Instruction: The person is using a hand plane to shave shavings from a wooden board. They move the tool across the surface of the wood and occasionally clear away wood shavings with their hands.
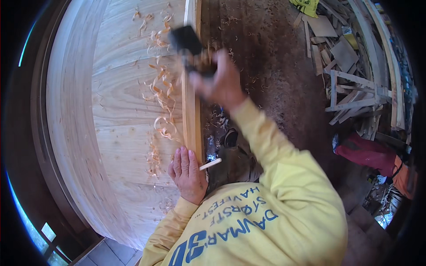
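My right hand (219, 82) grips a black hand plane (186, 40), blurred, at the upper part of a long pale wooden strip (193, 128) along the edge of a wide plywood surface (120, 106). My left hand (186, 175) rests lower down at the strip, fingers stretched out and lying flat on the wood. A short pale stick (211, 164) juts out to the right beside it; whether the hand touches it is unclear. Curled shavings (162, 97) lie on the plywood just left of the strip.
A dark brown floor (262, 57) strewn with shavings runs along the right of the work surface. Piles of offcuts and boards (344, 57), a yellow bag (304, 6) and red and orange cloth (368, 155) lie at the far right. Dark framing (40, 133) borders the left.
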Available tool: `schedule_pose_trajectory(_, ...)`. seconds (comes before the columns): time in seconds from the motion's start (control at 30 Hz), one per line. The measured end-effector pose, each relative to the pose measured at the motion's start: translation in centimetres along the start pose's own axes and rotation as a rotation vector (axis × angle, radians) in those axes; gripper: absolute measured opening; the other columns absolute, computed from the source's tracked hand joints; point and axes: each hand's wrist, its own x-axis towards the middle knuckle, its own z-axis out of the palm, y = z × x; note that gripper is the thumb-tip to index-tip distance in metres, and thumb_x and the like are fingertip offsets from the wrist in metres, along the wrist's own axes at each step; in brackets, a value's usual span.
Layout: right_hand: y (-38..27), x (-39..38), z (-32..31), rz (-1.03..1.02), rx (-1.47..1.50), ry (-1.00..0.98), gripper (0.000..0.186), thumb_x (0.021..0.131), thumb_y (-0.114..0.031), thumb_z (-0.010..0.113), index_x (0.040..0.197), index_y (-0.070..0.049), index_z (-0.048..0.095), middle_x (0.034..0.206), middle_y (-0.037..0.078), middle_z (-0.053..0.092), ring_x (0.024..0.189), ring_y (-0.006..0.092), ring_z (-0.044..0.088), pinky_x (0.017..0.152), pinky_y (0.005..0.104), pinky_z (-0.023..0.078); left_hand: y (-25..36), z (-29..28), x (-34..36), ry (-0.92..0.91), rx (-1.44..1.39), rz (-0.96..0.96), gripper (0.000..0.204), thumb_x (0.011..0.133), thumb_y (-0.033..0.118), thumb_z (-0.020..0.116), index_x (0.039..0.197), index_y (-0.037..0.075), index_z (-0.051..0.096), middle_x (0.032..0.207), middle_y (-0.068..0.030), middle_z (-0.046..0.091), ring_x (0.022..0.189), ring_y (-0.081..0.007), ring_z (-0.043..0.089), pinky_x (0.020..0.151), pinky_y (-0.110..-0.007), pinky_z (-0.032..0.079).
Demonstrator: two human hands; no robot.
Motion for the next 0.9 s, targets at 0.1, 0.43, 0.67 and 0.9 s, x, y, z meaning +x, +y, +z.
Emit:
schedule_pose_trajectory(0.1, -3.4, -7.2, -2.6, -0.023, 0.075, -0.104, 0.059, 0.074, -0.035, 0.088, 0.107, 0.000, 0.054, 0.094, 0.021, 0.058, 0.077, 0.0415, 0.065, 0.070, 0.0512, 0.056, -0.1, 0.1, 0.1, 0.000, -0.005, 0.004, 0.053, 0.102, 0.011, 0.056, 0.152, -0.006, 0.055, 0.159, -0.0274, 0.055, 0.151, -0.0454, 0.048, 0.122, -0.056, 0.031)
schedule_pose_trajectory(0.43, 4.0, 20.2, 2.3, 0.314, 0.025, -0.008, 0.062, 0.080, -0.049, 0.081, 0.107, 0.004, 0.063, 0.096, 0.020, 0.076, 0.087, 0.0356, 0.076, 0.079, 0.0455, 0.060, 0.1, 0.3, 0.1, -0.019, -0.017, 0.001, 0.054, 0.102, 0.011, 0.055, 0.153, -0.006, 0.055, 0.160, -0.0281, 0.054, 0.152, -0.0458, 0.047, 0.122, -0.056, 0.030)
schedule_pose_trajectory(0.67, -2.9, -4.5, -1.5, 0.012, 0.002, -0.081, 0.056, 0.076, -0.033, 0.086, 0.107, 0.000, 0.052, 0.092, 0.019, 0.061, 0.080, 0.0437, 0.068, 0.071, 0.0517, 0.058, -0.1, -0.3, -0.2, -0.020, -0.014, -0.018, 0.052, 0.102, 0.011, 0.054, 0.151, -0.006, 0.057, 0.159, -0.0278, 0.055, 0.151, -0.0454, 0.049, 0.122, -0.056, 0.031)
schedule_pose_trajectory(0.9, 1.0, 7.2, 0.8, 0.054, -0.124, 0.066, 0.057, 0.075, -0.039, 0.090, 0.100, 0.000, 0.057, 0.090, 0.021, 0.069, 0.078, 0.0376, 0.070, 0.073, 0.0455, 0.058, 0.5, -0.2, -0.1, -0.042, 0.011, -0.011, 0.053, 0.102, 0.013, 0.055, 0.152, -0.006, 0.056, 0.159, -0.0278, 0.055, 0.151, -0.0449, 0.049, 0.122, -0.055, 0.031)
